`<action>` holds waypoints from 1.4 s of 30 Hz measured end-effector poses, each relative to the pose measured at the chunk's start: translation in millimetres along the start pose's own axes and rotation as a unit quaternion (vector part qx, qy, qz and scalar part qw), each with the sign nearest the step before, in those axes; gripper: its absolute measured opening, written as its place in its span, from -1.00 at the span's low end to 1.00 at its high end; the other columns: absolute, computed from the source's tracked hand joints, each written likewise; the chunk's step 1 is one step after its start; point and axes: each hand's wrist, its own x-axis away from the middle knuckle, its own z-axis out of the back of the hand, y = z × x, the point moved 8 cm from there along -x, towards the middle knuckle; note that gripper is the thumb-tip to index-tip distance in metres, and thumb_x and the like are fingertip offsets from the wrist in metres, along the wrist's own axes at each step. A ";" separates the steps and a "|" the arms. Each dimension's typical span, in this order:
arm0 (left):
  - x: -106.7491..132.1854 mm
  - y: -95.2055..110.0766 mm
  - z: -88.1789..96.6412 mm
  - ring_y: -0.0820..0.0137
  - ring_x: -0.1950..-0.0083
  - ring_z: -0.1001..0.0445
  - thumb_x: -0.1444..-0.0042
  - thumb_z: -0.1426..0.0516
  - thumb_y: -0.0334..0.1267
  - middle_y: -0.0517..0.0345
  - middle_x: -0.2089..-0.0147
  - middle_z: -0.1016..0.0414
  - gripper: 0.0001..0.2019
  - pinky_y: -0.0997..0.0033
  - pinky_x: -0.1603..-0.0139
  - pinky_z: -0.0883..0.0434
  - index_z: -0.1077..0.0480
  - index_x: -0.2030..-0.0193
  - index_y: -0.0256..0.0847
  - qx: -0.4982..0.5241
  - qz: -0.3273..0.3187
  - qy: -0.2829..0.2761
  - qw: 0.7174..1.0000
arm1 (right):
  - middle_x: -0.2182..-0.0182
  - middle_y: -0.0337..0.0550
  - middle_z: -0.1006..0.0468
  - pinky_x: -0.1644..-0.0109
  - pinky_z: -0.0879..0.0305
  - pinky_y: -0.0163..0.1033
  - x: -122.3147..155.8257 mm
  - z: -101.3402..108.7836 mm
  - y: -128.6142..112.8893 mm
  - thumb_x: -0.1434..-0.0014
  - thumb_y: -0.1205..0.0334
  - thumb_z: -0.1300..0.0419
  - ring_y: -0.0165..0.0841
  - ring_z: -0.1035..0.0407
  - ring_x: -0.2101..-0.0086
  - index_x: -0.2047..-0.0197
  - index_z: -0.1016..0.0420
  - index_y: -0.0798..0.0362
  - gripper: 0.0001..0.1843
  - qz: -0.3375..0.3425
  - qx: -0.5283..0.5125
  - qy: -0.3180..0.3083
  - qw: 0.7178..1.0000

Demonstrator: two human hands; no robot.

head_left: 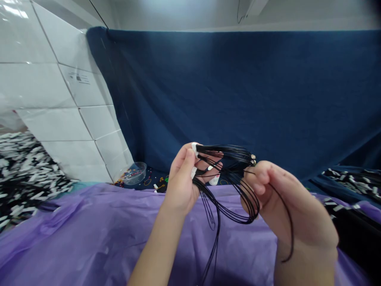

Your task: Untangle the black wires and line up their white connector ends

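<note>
My left hand is closed on the white end pieces of a bundle of thin black wires, pinching them between thumb and fingers. The wires run to the right and curve in a loop below my hands, with some strands hanging down. My right hand is closed around the other side of the bundle, its fingers curled. Small pale, shiny bits show just above those fingers. A single dark strand hangs from my right hand across the wrist.
Purple sheeting covers the area before me. Behind it are a clear round tub, colourful small bits and a white bottle. Piles of white-tipped black pieces lie left and right. White boxes and a blue cloth stand behind.
</note>
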 end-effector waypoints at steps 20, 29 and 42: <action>-5.4 -11.9 -4.7 0.32 0.13 -0.57 -0.21 -0.15 -0.17 0.08 0.19 -0.56 -0.83 0.29 0.20 -0.58 -0.39 0.25 -0.24 0.020 0.052 -0.013 0.998 | 0.45 -0.29 -0.22 0.26 -0.41 -0.29 -7.4 33.8 -25.1 -0.24 -0.08 -0.13 -0.48 -0.33 0.40 0.36 -0.57 -0.20 -0.73 0.239 -0.086 0.174 0.951; -4.6 -11.3 -3.6 0.29 0.12 -0.56 -0.21 -0.14 -0.15 0.05 0.18 -0.56 -0.82 0.15 0.12 -0.56 -0.39 0.23 -0.23 0.005 0.066 -0.008 0.998 | 0.71 -0.39 -0.25 0.65 -0.04 -0.41 -3.5 22.9 -23.2 -0.15 0.22 -0.28 -0.57 -0.04 0.72 0.18 -0.62 -0.16 -0.84 0.249 0.042 0.071 0.965; -1.1 -18.7 -5.7 0.29 0.12 -0.57 -0.23 -0.12 -0.17 0.00 0.16 -0.56 -0.85 0.21 0.17 -0.56 -0.31 0.17 -0.20 -0.017 0.114 -0.027 0.993 | 0.51 -0.23 -0.51 0.50 -0.11 -0.34 -5.7 13.6 -22.7 -0.09 0.33 -0.31 -0.51 -0.25 0.53 0.39 -0.60 0.03 -0.95 0.244 0.367 0.139 0.887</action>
